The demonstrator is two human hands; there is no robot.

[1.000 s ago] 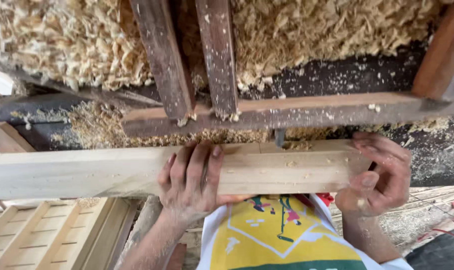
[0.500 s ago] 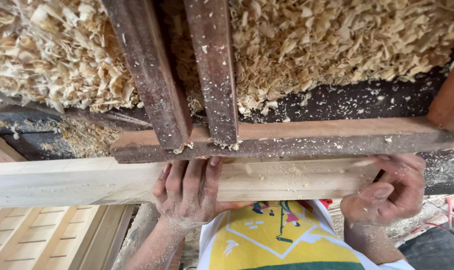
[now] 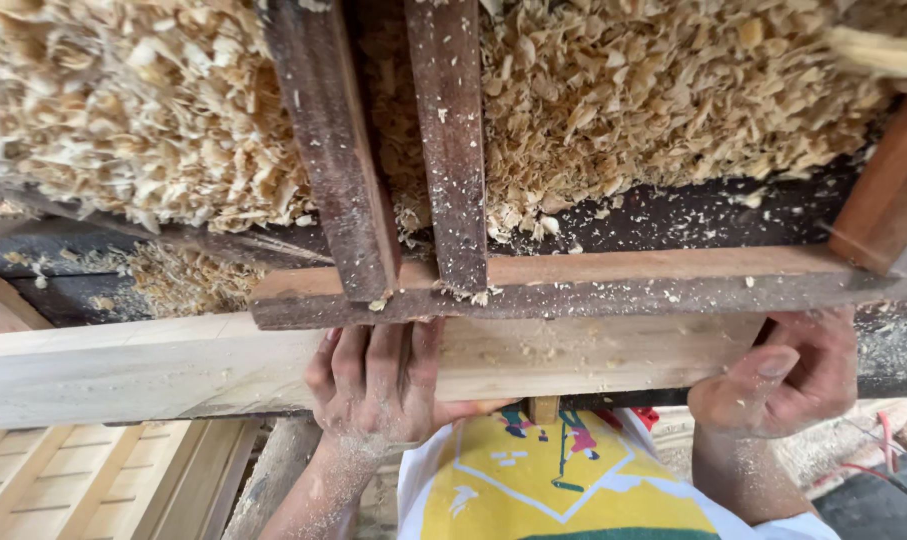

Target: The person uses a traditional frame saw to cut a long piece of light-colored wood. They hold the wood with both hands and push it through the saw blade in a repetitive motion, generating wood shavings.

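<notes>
Pale plank (image 3: 153, 365) under left hand (image 3: 378, 385), right hand (image 3: 783, 375) at its end

The left hand (image 3: 378, 385) lies flat, palm down, fingers together pointing toward twelve o'clock, its forearm dusted pale. The right hand (image 3: 783, 370) is curled closed, thumb pointing toward two o'clock.
</notes>
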